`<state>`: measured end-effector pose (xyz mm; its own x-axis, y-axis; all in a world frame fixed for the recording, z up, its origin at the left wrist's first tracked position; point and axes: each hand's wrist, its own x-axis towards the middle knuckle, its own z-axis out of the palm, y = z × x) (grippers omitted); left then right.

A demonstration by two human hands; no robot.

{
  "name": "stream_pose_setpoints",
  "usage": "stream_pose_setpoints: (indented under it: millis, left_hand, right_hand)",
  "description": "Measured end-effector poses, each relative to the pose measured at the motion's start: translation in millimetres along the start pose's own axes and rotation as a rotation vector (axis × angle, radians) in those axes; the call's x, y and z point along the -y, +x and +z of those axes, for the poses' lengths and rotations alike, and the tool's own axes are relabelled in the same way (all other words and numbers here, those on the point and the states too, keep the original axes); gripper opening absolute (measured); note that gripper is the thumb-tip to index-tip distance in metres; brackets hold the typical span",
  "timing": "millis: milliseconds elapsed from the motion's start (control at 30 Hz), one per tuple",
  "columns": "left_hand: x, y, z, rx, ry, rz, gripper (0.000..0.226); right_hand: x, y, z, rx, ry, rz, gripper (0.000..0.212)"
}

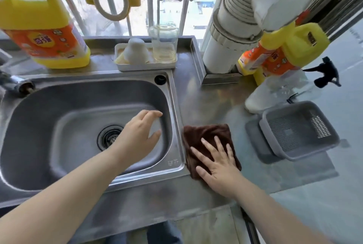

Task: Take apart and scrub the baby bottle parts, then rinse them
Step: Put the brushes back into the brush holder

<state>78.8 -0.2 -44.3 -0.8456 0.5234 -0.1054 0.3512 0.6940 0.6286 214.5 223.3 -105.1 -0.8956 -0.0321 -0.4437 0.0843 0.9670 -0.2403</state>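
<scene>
A clear baby bottle body [164, 44] stands upright in a white tray [146, 66] behind the sink, next to a white foamy part or sponge [136, 50]. My left hand [140, 133] hovers over the steel sink [172, 94] near its right wall, fingers apart, holding nothing. My right hand [217, 160] lies flat, fingers spread, on a folded brown cloth [204, 135] on the counter just right of the sink. The drain strainer [110, 137] shows beside my left wrist.
A big yellow detergent jug [42, 26] stands at the back left, the tap [16, 84] below it. Two more yellow bottles [280, 51], a spray bottle [326, 73] and a white pipe [225, 47] crowd the back right. A grey basket [298, 132] sits right of the cloth.
</scene>
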Motion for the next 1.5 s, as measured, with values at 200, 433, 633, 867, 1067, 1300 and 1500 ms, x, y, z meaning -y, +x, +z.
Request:
stream_pose_setpoints:
  millis: [200,433,633,867,1067,1300,1500]
  left_hand:
    - [36,-60,-21,-0.034,-0.054,-0.037,0.039]
    - [113,-155,-66,-0.096,-0.036,-0.129,0.041]
    - [182,-231,-117,-0.23,-0.065,-0.324,0.038]
    - [220,-275,-162,-0.386,-0.071,-0.457,0.036]
    - [243,-290,-187,-0.547,-0.07,-0.576,0.035]
    - [254,-291,-195,-0.62,-0.024,-0.676,0.036]
    - [254,-292,-195,-0.642,-0.037,-0.727,0.035]
  right_hand:
    - [66,-50,60,-0.18,-0.196,-0.038,0.056]
    - [216,-35,104,-0.277,-0.207,-0.158,0.063]
    - [353,-5,129,-0.145,-0.161,-0.306,0.074]
    - [441,18,95,-0.004,0.039,-0.811,0.052]
    - [460,50,108,0.148,-0.199,-0.723,0.053]
    - [521,122,69,0.133,-0.167,-0.762,0.054]
    - [521,177,46,0.16,-0.17,-0.667,0.052]
